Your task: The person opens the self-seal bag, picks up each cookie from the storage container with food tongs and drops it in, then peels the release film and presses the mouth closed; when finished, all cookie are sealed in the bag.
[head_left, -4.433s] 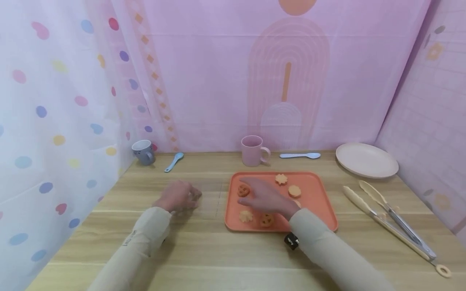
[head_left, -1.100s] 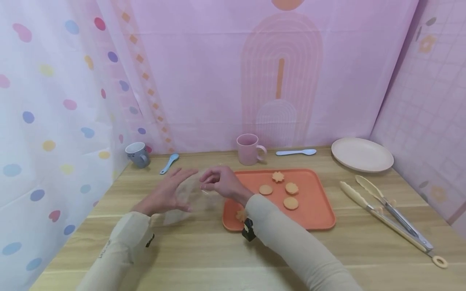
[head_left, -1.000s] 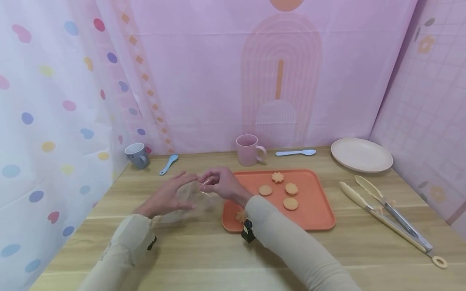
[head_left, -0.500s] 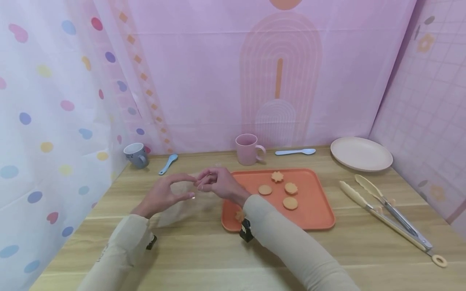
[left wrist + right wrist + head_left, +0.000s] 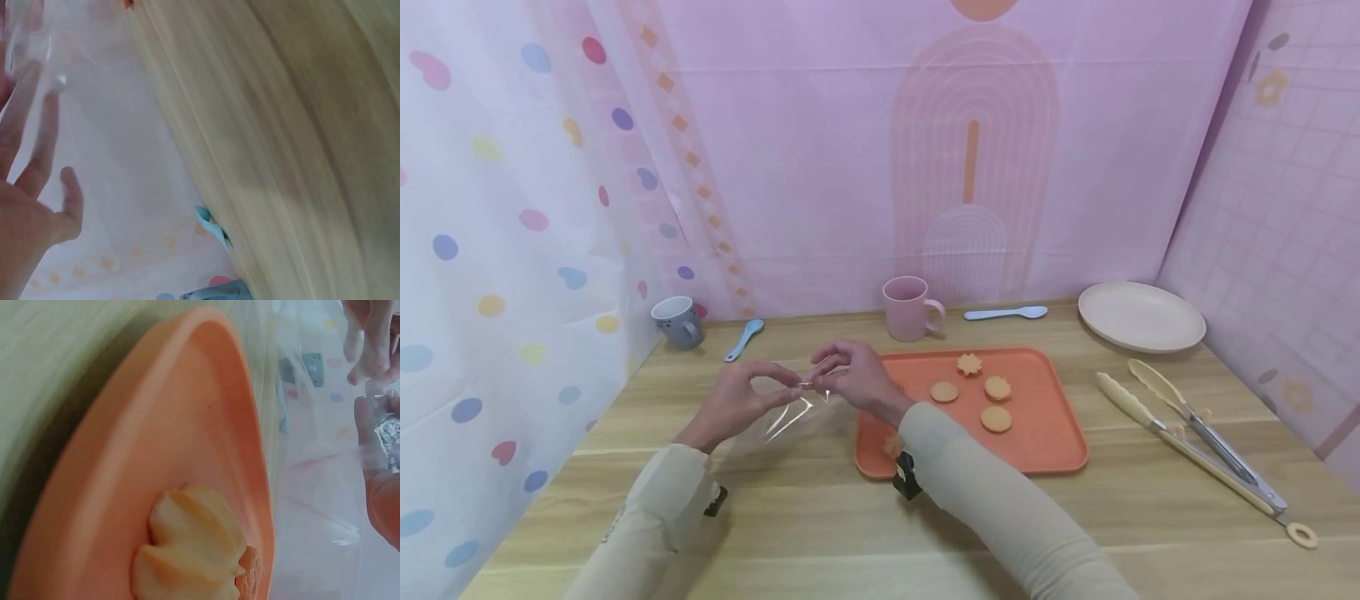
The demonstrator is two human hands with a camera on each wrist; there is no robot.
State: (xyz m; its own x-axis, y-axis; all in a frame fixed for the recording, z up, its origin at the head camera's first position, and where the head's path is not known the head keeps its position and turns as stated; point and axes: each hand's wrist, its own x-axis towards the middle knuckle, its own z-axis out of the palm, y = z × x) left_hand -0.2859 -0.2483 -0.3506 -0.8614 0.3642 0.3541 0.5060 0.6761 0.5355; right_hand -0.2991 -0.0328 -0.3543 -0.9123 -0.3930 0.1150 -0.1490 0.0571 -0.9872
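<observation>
Clear, glossy plastic film hangs between two bare hands over the pale wood-grain table, left of an orange rectangular tray; from my remote seat I cannot tell whether it is a sheet or a bag. The left hand pinches its upper edge between thumb and forefinger, and the right hand, fingers bent, pinches it just beside.

The tray is the nearest obstacle I see: the right wrist passes above its left side, and the cream right sleeve hides much of its near edge. A pale flower-shaped biscuit sits partly covered by that cuff, while two plain round biscuits and two scalloped ones lie in full view farther right.

Behind the tray stand a pink mug and, to its right, a light-blue spoon. A cream round plate and cream-tipped metal tongs take up the table's right side. At the far left, I find a grey-blue mug beside a turquoise spoon, both well apart from the film.
</observation>
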